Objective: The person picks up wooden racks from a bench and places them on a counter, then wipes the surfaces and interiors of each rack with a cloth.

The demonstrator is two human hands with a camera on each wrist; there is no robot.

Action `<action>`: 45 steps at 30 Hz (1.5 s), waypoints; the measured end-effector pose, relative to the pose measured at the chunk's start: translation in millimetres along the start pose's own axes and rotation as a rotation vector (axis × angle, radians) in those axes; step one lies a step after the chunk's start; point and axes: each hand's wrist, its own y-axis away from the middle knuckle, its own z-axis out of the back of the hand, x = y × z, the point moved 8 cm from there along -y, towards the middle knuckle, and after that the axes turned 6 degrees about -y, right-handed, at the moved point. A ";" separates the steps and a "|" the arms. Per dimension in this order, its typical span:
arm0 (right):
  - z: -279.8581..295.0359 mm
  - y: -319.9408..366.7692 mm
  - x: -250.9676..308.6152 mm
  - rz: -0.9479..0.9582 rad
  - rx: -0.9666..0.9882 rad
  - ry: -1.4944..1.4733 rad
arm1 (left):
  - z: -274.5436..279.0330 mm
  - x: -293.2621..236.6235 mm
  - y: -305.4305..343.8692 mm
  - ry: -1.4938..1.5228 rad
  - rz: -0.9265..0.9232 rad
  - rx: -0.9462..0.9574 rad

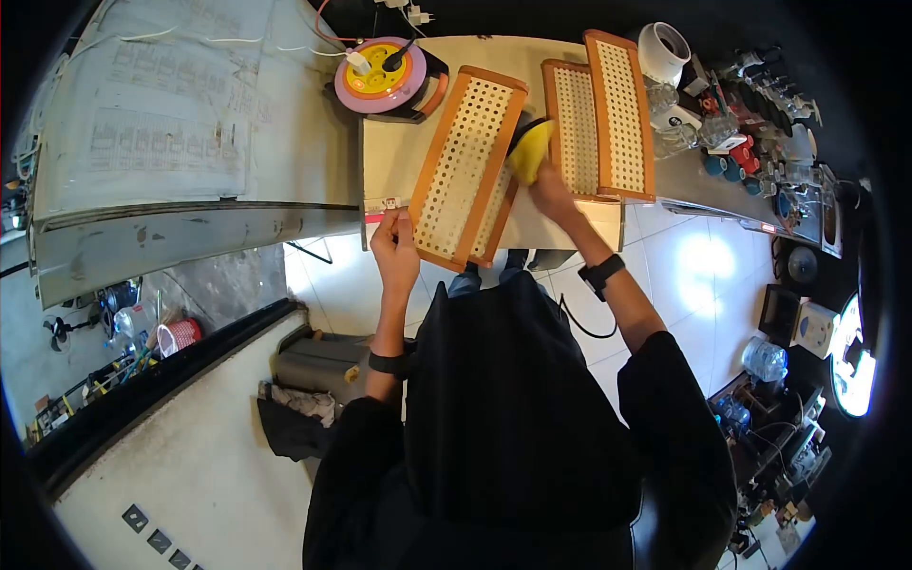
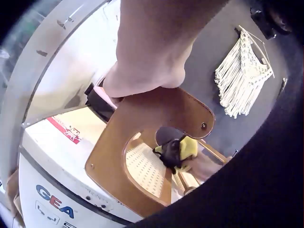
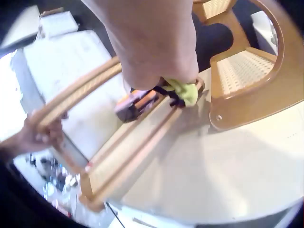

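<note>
We see the cane panel [image 1: 465,161], a wooden frame filled with woven mesh, in the middle of the pale table [image 1: 394,161], tipped up on one long side rather than lying flat. The left hand [image 1: 395,249] grips its near corner, fingers curled over the frame's edge (the left wrist view shows them wrapped on the brown wood). The right hand [image 1: 553,195] is closed round a yellow tool [image 1: 530,150] and holds it against the panel's right-hand long rail, roughly halfway along. Just beside that hand, two more cane panels [image 1: 578,128] lie flat, side by side, toward the table's right edge. At the far left corner of the table sits a pink and yellow cable reel [image 1: 383,74] with plugs in it. We cannot tell what kind of tool the yellow one is; only its yellow body and a black part show.
</note>
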 end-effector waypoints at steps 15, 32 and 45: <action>-33.8 -23.0 20.0 0.340 0.242 0.631 | -2.4 -1.7 4.4 0.030 -0.033 0.023; -11.7 24.5 30.2 0.326 0.022 0.538 | -1.6 -11.2 7.4 -0.049 -0.094 -0.010; -33.3 85.4 60.8 -0.274 0.500 -0.764 | -2.9 8.0 11.0 -0.052 -0.032 0.041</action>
